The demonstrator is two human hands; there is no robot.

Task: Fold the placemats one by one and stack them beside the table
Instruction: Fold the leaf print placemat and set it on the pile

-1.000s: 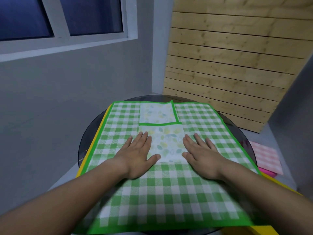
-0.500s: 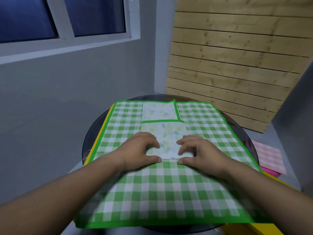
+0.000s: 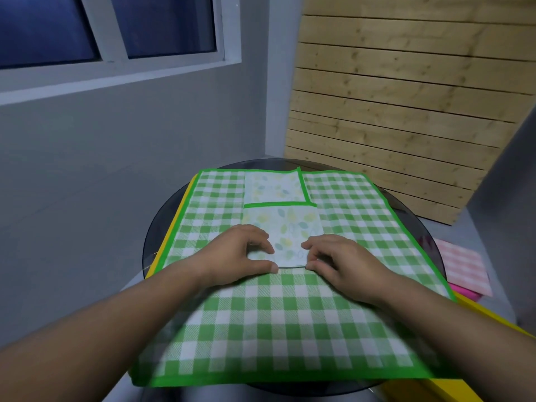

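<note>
Green placemat [image 3: 290, 323] hides all but edges of the yellow placemat [image 3: 169, 236].

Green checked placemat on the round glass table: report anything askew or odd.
The green checked placemat overhangs the round glass table at its near edge. A yellow layer beneath peeks out on the left and juts past the right near corner, so the two are not aligned. Nothing looks spilled or torn.

no readable text or labels anywhere, perhaps from blur
</note>
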